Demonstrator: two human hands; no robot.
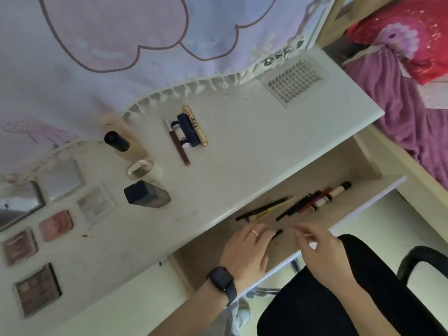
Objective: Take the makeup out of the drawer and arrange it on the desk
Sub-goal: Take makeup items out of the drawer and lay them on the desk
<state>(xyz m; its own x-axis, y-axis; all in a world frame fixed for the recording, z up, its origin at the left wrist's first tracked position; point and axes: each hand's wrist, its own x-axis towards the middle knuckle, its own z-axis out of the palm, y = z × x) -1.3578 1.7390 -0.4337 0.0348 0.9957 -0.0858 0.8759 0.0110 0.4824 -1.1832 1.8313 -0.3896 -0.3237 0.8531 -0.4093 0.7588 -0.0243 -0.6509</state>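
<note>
Hovering in the drawer (303,183), left hand (244,251) grips slim black pencil (278,232); right hand (322,248) pinches thin pale stick (301,232).

Open drawer (315,177): black, red and tan pencils and brushes (294,206) are laid loosely lengthwise. 1 black pencil (278,232) is gripped by the left hand (244,253); 1 thin pale stick (306,234) is pinched by the right hand (320,251). White desk (242,146): slim tubes (188,132) are aligned side by side, with 2 bottles (121,144), 1 jar (140,169) and flat palettes (55,225) set apart from them.
</note>
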